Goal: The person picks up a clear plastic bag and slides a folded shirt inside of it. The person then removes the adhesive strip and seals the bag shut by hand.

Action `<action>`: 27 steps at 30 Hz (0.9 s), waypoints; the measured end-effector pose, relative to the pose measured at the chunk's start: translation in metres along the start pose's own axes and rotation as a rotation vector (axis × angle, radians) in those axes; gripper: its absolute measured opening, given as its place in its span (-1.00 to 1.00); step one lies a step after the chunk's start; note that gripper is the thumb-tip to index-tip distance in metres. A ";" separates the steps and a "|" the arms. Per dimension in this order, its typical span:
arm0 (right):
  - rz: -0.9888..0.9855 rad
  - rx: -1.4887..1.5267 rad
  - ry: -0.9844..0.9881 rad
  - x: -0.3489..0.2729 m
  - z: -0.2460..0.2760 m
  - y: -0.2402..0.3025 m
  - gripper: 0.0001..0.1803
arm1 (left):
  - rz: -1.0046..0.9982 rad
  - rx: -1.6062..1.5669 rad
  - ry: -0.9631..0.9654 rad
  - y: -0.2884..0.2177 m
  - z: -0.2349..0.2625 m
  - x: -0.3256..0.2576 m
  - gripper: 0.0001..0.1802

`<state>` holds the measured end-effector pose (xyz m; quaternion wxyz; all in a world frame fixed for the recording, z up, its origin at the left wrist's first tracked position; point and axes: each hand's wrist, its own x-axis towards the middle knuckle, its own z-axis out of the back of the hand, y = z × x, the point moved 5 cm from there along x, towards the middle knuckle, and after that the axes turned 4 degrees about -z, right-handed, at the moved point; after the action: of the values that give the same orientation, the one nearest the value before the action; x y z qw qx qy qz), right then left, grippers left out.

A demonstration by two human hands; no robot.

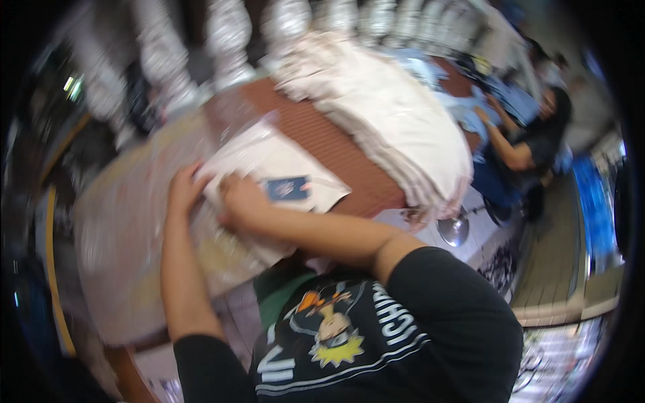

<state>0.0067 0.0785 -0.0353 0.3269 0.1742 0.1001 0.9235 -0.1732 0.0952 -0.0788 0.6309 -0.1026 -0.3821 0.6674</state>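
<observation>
A folded cream garment (295,159) with a dark blue tag (287,189) lies on the table in front of me, with shiny clear plastic about its left end. My left hand (186,190) is at that end, its fingers bent at the edge of the garment and plastic; blur hides exactly what they pinch. Just to its right, my right hand (243,203) rests on the garment beside the tag. Its fingers are curled down, and whatever is in them is hidden.
Clear plastic (127,221) covers the table's left part; brown ribbed cloth (295,121) lies beyond. A long pile of cream garments (396,121) reaches the right edge. At right, a person (521,148) handles light blue garments (514,97). Wrapped balusters (228,40) line the back.
</observation>
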 end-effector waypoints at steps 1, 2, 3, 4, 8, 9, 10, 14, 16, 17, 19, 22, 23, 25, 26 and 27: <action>0.021 -0.067 0.079 0.002 -0.001 0.003 -0.34 | -0.010 0.053 0.010 -0.006 0.001 0.002 -0.47; 0.042 -0.116 0.080 0.002 0.000 0.007 -0.33 | -0.051 0.047 -0.011 -0.006 0.002 0.005 -0.49; 0.059 -0.148 0.046 0.002 0.000 0.007 -0.32 | -0.045 0.013 -0.024 -0.005 0.001 0.007 -0.54; 0.055 -0.175 -0.014 0.001 -0.003 0.002 -0.34 | 0.063 -0.025 0.004 -0.010 -0.001 0.010 -0.61; 0.073 -0.186 -0.084 0.007 -0.006 0.010 -0.49 | 0.078 -0.016 -0.126 -0.011 0.009 0.006 -0.69; 0.070 -0.197 -0.087 0.011 -0.009 0.009 -0.51 | 0.084 -0.026 -0.137 -0.013 0.011 0.005 -0.70; 0.053 -0.177 -0.109 0.013 -0.011 0.009 -0.54 | 0.097 -0.034 -0.173 -0.014 0.013 0.002 -0.71; 0.032 -0.127 -0.157 0.017 -0.010 0.005 -0.57 | 0.095 -0.089 -0.275 -0.011 0.020 -0.003 -0.74; 0.031 -0.103 -0.166 0.018 -0.005 0.006 -0.58 | 0.085 -0.090 -0.303 -0.009 0.021 -0.007 -0.76; 0.024 -0.091 -0.174 0.019 -0.003 0.006 -0.58 | 0.075 -0.070 -0.312 -0.011 0.022 -0.008 -0.77; 0.011 -0.090 -0.172 0.020 -0.002 0.004 -0.59 | 0.046 -0.010 -0.338 -0.017 0.025 -0.011 -0.79; -0.013 -0.095 -0.171 0.023 -0.002 0.002 -0.62 | -0.026 0.088 -0.393 -0.029 0.029 -0.021 -0.81; -0.022 -0.096 -0.171 0.024 -0.002 0.002 -0.63 | -0.057 0.105 -0.415 -0.035 0.031 -0.025 -0.81; -0.033 -0.088 -0.183 0.026 -0.004 0.002 -0.64 | -0.113 0.145 -0.456 -0.046 0.031 -0.035 -0.82; -0.039 -0.085 -0.189 0.027 -0.005 0.002 -0.65 | -0.138 0.166 -0.474 -0.050 0.030 -0.040 -0.83; -0.032 -0.093 -0.202 0.027 -0.006 0.001 -0.66 | -0.163 0.187 -0.492 -0.054 0.028 -0.046 -0.84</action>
<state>-0.0161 0.0948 -0.0337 0.3579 0.2494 0.0266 0.8995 -0.1406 0.0373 -0.0406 0.5777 0.1524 -0.4674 0.6516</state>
